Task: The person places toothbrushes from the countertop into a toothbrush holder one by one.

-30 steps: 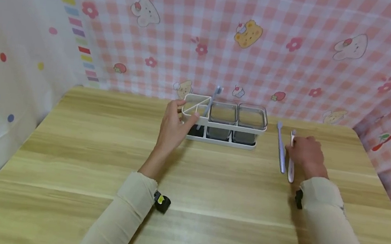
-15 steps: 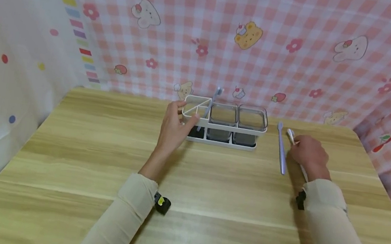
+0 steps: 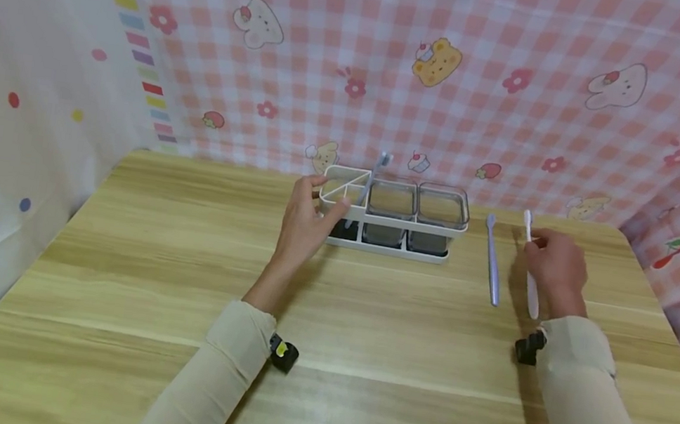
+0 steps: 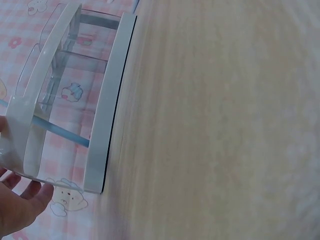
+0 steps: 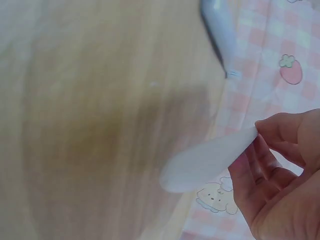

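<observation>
Lifting off the desk [image 3: 364,328], the white toothbrush [image 3: 531,264] now rides pinched in your right hand [image 3: 556,267], where a second ago it lay flat beside the purple toothbrush [image 3: 491,262]. Your left hand [image 3: 303,222] still grips the organizer's [image 3: 394,211] left end, steadying it for loading.

My head camera looks down over the light wooden table [image 3: 364,328]; both wrist cameras skim it closely (left sharing the white compartmented plastic organiser [image 3: 390,215] [image 4: 107,110] at 12 o'clock).
</observation>
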A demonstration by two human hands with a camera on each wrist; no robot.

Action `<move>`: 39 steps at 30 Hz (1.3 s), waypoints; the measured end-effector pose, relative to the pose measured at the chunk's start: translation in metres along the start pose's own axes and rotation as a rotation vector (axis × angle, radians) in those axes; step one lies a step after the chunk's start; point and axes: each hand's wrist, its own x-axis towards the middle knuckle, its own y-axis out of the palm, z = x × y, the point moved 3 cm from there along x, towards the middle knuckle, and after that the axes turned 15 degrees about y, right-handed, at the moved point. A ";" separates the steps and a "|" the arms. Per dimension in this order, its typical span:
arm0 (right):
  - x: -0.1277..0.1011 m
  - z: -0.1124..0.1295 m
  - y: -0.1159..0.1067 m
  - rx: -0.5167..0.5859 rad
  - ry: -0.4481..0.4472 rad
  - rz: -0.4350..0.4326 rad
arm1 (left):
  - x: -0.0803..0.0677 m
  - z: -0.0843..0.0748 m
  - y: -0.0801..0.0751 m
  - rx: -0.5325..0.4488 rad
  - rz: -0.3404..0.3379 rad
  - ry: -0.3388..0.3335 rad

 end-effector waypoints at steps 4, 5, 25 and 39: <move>-0.001 0.005 -0.004 0.029 0.003 -0.038 | 0.000 0.000 0.000 0.000 -0.003 -0.001; -0.001 0.006 -0.004 0.035 0.008 -0.043 | 0.000 0.000 0.000 -0.001 -0.004 -0.002; -0.009 0.026 -0.022 0.322 0.070 -0.274 | -0.003 0.001 0.000 -0.015 -0.002 -0.014; -0.019 0.045 -0.027 0.558 0.104 -0.240 | 0.000 -0.001 0.000 -0.006 -0.003 -0.014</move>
